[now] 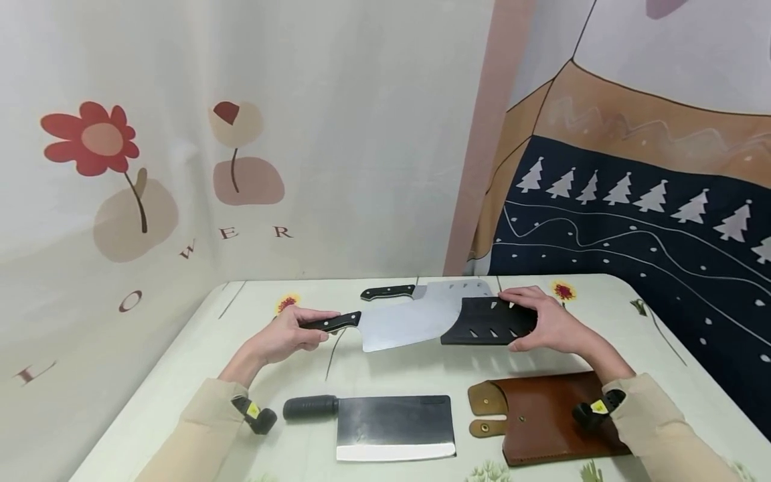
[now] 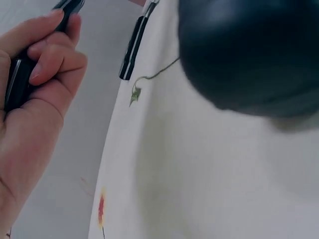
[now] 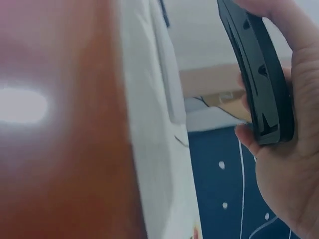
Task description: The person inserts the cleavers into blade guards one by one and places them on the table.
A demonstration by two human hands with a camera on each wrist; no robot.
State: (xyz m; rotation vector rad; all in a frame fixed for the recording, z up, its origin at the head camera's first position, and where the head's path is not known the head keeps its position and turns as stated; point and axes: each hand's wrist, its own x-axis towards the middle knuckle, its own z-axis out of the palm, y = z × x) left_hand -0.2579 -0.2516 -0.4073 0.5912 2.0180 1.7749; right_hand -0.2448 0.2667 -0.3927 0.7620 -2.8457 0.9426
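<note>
1. Nine o'clock: left hand (image 1: 292, 333), fingers curled round the black riveted handle (image 1: 338, 322) of a broad silver-bladed cleaver (image 1: 409, 325).
2. Centre: the cleaver, its end covered by a slotted black plastic sheath (image 1: 482, 325).
3. Three o'clock: right hand (image 1: 554, 325), pinching the sheath between thumb and fingers.

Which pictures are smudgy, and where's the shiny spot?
Right wrist view: white glare on the brown leather cover, which is blurred; left wrist view: a large dark rounded shape, also blurred; head view: the held cleaver looks fairly sharp.
</note>
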